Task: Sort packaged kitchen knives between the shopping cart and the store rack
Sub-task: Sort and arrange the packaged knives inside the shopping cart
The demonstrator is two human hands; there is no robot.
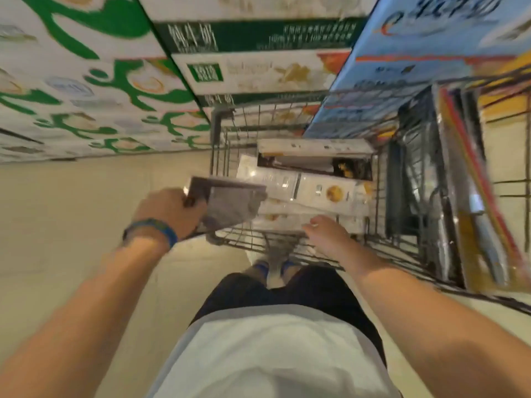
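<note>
Left hand [169, 208] grips a grey pack [230, 202] lying left-right over the cart's [316, 255] near-left corner, while the loose-fingered right hand [327, 234] on the boxes [316, 191] is nearer the rack [459, 196], right.

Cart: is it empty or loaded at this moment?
Loaded. White packages lie stacked inside the cart; the left hand holds a grey package over its near corner.

Green band on stacked carton [253, 35] looks like "纯牛奶", heavily blurred. Print on blue box [402, 67] and cart packages [316, 191] is unreadable.
</note>
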